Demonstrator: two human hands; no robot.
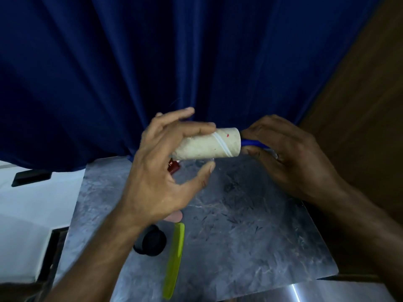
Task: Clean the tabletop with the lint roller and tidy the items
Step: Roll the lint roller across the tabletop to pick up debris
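Well, my right hand [290, 158] grips the lint roller [209, 144] by its handle above the worktop [261, 236] far edge, my open left hand [157, 171] touching its soiled roll; specks and the comb [174, 258] remain, I reckon.

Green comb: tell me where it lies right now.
In the head view the green comb lies on the grey tabletop, lower left of centre, right of the black round object and below the left hand.

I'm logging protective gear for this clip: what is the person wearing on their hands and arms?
Nothing visible. The left hand and right hand are bare, without gloves. The left forearm and right forearm show no sleeves, watch or bracelet. Whether any finger bears a ring cannot be told.
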